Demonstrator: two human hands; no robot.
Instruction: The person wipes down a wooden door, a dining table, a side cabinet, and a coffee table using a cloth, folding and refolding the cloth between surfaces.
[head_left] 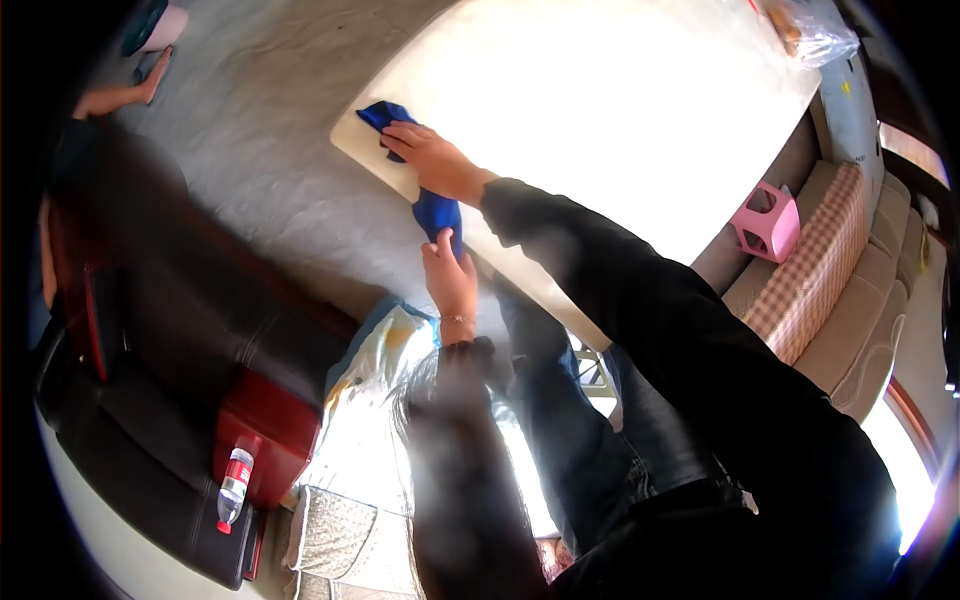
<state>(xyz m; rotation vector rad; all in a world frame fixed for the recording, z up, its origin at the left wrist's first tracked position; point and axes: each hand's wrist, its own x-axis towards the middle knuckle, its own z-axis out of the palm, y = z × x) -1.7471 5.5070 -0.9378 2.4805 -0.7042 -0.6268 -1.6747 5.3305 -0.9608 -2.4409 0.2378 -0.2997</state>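
At eleven o'clock, pressing blue cloth (pixel 436 212) onto worktop (pixel 560 130) near corner with right hand (pixel 440 163), fingers laid out flat, likely to pin it. Gripping lower end with left hand (pixel 454 288), fingers closed narrowly, seemingly to control loose length beyond edge.

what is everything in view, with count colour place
table: one, white, top centre
cloth: one, blue, table's left corner
plastic bag: one, clear, top right
bottle: one, clear, lower left
sofas: two, black left, beige right
cover: one, checked brown, beige sofa
openwork box: one, pink, right
quilted item: one, cream, bottom left
container: one, pink, top left
floor: grey, upper left
other person: one, barefoot, top left
left hand: one, bare, holding cloth
right hand: one, bare, on cloth
sleeves: two, black, lower centre
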